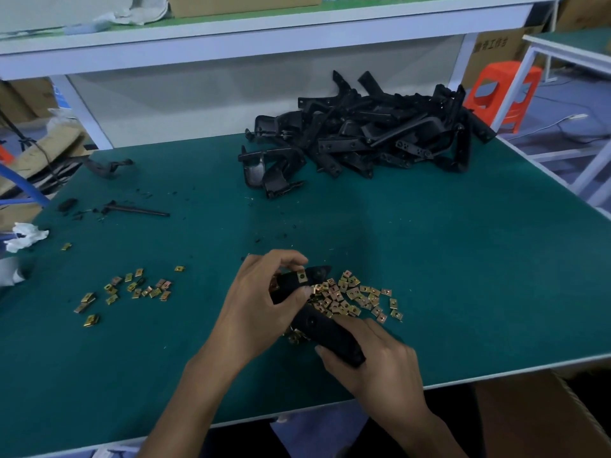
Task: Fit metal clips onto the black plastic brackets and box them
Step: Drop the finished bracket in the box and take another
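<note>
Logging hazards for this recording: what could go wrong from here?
1. The left hand grips the bracket right beside a clip on it; the clip might seat crooked or nip a finger.
2. The right hand holds the bracket's other end above the clip pile; a slip could scatter clips.
3. The bracket pile reaches the table's far right edge; pieces may fall.

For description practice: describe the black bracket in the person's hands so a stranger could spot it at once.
On the green table, find the bigger scatter of clips near the front edge. The left hand and right hand hold the bracket over it. Unlike the piled brackets behind, it carries a clip.
</note>
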A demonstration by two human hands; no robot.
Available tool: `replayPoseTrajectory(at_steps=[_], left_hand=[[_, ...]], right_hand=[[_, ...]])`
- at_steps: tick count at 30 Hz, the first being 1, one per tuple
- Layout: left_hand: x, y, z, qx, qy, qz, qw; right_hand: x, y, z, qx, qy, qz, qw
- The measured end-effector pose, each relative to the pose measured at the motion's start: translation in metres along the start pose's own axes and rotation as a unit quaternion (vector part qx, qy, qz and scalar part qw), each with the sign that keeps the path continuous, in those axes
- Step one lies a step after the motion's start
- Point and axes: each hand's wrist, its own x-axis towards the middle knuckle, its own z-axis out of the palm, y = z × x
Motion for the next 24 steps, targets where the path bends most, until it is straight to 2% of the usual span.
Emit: replayPoseTrajectory(at_steps=[5,8,13,18,21,24], left_hand=[[0.002,0.009,0.009,-0.034,0.010,0.037,0.999],[0.005,0.010,0.023,-0.062,-0.021,0.054,0.996],[0.009,0.014,0.077,-0.142,-0.068,0.045,0.987],[0.012,0.000,0.135,-0.078,-0.136,0.097,0.983],[0.014,-0.007,0.152,0.000,-0.150,0.136,0.979],[0.012,-0.006,0.154,0.018,-0.167,0.137,0.976]], right_hand=[[-0.011,0.001,-0.010,0.072,0.014,0.058,0.996],[-0.036,0.010,-0.024,0.044,0.089,0.099,0.990],[-0.103,0.043,-0.060,0.008,0.253,0.150,0.956],[-0.181,0.075,-0.102,0.008,0.266,0.305,0.914],[-0.210,0.100,-0.135,-0.032,0.331,0.357,0.873],[-0.210,0.142,-0.182,-0.056,0.403,0.381,0.830]])
